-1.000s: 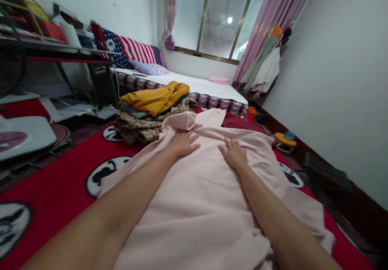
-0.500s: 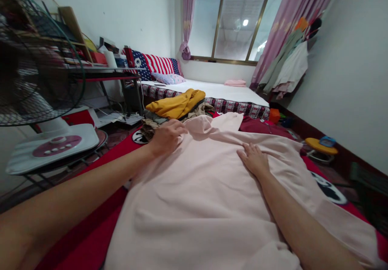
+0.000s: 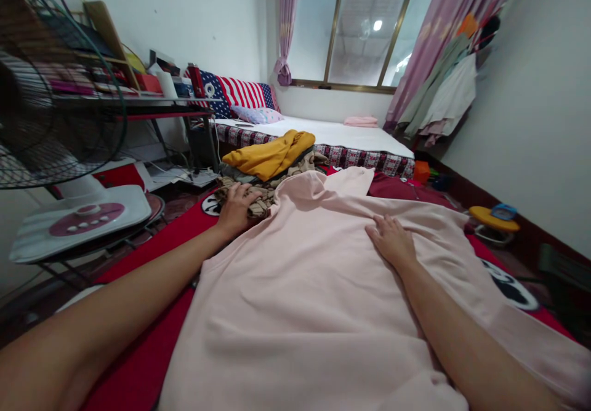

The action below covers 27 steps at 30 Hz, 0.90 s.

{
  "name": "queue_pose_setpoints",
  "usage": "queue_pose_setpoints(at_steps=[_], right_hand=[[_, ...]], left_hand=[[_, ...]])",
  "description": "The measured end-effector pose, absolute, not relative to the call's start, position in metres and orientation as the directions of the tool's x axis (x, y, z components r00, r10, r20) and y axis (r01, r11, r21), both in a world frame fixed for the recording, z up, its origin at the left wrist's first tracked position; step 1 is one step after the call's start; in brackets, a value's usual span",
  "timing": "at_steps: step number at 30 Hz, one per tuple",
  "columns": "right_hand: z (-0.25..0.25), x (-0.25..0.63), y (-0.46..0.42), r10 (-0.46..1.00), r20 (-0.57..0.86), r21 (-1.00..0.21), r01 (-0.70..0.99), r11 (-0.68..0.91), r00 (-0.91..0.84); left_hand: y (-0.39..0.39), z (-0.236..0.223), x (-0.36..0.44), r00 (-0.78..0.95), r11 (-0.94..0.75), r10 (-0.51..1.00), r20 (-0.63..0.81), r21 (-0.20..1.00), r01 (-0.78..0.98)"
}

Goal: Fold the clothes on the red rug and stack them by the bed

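A pale pink hooded sweatshirt (image 3: 295, 275) lies spread over the red cloth (image 3: 143, 337) in front of me, softly creased, its hood end facing away. My right hand (image 3: 392, 239) rests flat on its upper right part, fingers spread. Off its left edge, my left hand (image 3: 236, 208) is open beside the hood, its fingers over a brown patterned garment (image 3: 261, 205). Behind that, a folded mustard-yellow garment (image 3: 272, 155) tops a pile of clothes. A dark red garment (image 3: 406, 191) shows past the sweatshirt at the far right.
A fan (image 3: 92, 214) stands at left before a cluttered desk (image 3: 152, 108). Beyond the clothes is a bed (image 3: 318, 129) under a window. Clothes (image 3: 447, 97) hang at the right wall, above a yellow stool (image 3: 494, 219).
My left hand has come off the sweatshirt's left edge, moving left onto the brown patterned garment, and its fingers have opened. The right hand stays on the sweatshirt.
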State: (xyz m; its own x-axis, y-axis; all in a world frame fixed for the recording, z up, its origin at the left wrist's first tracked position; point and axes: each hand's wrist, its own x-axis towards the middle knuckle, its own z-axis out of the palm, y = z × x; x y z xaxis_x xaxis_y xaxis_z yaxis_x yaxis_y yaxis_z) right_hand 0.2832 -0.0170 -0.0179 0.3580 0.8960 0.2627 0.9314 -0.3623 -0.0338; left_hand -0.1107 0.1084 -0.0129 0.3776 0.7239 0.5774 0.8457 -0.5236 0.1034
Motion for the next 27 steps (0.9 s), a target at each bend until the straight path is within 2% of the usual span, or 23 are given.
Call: queue_pose_setpoints(at_steps=[4, 8, 14, 21, 23, 27], right_hand=[[-0.02, 0.285, -0.016, 0.893, 0.265, -0.036, 0.929, -0.368, 0.364], [-0.021, 0.287, -0.017, 0.899, 0.261, -0.046, 0.935, -0.353, 0.352], [-0.021, 0.287, -0.017, 0.9, 0.258, -0.046, 0.935, -0.352, 0.351], [-0.02, 0.285, -0.017, 0.895, 0.257, -0.041, 0.93, -0.366, 0.364], [-0.019, 0.284, -0.018, 0.895, 0.258, -0.045, 0.93, -0.366, 0.364], [-0.018, 0.281, -0.019, 0.896, 0.26, -0.041, 0.931, -0.364, 0.361]], left_hand=[[0.119, -0.002, -0.11, 0.405, -0.516, 0.705, 0.582, 0.028, 0.856], [0.127, 0.01, -0.118, 0.462, -0.513, 0.728, 0.507, -0.045, 0.857], [0.136, 0.024, -0.138, 0.526, -0.569, 0.702, 0.48, -0.066, 0.82], [0.135, 0.023, -0.147, 0.537, -0.531, 0.731, 0.42, -0.143, 0.835], [0.134, 0.028, -0.151, 0.575, -0.543, 0.734, 0.362, -0.196, 0.817], [0.126, 0.062, -0.149, 0.566, -0.523, 0.819, 0.092, -0.287, 0.802]])
